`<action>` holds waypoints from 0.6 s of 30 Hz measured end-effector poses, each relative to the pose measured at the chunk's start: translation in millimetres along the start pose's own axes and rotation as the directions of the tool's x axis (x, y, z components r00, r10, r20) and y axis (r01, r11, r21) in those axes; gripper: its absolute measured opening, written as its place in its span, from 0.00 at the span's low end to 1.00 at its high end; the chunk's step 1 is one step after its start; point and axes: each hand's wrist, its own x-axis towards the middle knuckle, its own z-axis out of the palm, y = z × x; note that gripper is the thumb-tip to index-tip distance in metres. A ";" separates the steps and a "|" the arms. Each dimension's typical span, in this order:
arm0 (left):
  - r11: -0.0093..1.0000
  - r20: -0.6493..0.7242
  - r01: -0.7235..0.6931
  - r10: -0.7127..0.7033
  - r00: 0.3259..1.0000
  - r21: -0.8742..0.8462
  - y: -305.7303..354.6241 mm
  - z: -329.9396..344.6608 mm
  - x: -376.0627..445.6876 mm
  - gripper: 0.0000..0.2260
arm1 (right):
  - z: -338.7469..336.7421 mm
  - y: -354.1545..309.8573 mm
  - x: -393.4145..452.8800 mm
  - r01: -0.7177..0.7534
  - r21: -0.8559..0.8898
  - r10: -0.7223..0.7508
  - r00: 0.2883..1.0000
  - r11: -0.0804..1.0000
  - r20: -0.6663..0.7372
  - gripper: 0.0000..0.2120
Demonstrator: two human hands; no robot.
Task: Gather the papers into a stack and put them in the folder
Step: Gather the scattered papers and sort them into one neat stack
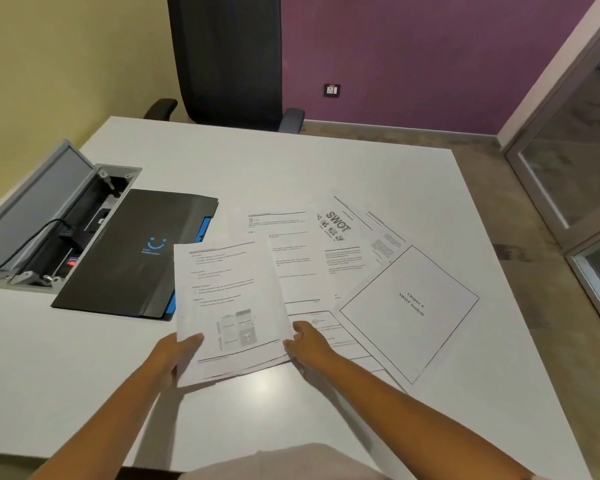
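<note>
A small stack of printed papers (pixel 229 306) is lifted at the table's near middle. My left hand (pixel 179 355) grips its lower left corner, thumb on top. My right hand (pixel 307 341) holds its lower right edge. Several loose sheets lie fanned out to the right: a text page (pixel 291 258), a page headed SWOT (pixel 340 233), and a title sheet reading Chapter 4 SWOT Analysis (pixel 409 310). A black folder (pixel 132 251) with a blue smile logo lies closed to the left, its near right corner hidden under the held stack.
The white table (pixel 291 168) carries an open cable box (pixel 59 220) with a raised grey lid and a black cable at the left edge. A black office chair (pixel 229 60) stands at the far side. A glass partition (pixel 575 161) is on the right.
</note>
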 end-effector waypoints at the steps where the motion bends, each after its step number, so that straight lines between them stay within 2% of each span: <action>1: 1.000 0.042 -0.013 0.012 0.999 0.015 1.0 2.3 -3.6 0.20 | 0.3 -0.8 -0.5 -0.035 0.055 0.034 0.999 0.998 0.017 0.24; 5: 0.977 0.062 -0.177 0.170 0.983 0.123 5.0 15.5 -14.4 0.20 | -7.6 -3.0 -3.8 -0.048 0.184 0.036 0.997 0.982 0.073 0.15; 9: 0.967 0.076 -0.254 0.253 0.965 0.013 4.4 15.9 -14.9 0.15 | -20.2 -2.8 -7.6 0.027 0.182 -0.034 0.999 0.983 0.038 0.19; 14: 0.915 -0.002 -0.379 0.382 0.924 -0.139 18.9 18.9 -16.7 0.22 | -30.8 -14.8 -11.4 0.171 0.199 -0.160 0.985 0.965 -0.069 0.22; 18: 0.871 -0.020 -0.450 0.455 0.890 -0.196 33.0 19.1 -19.8 0.19 | -35.0 -27.5 -8.9 0.220 0.154 -0.206 0.973 0.963 -0.103 0.20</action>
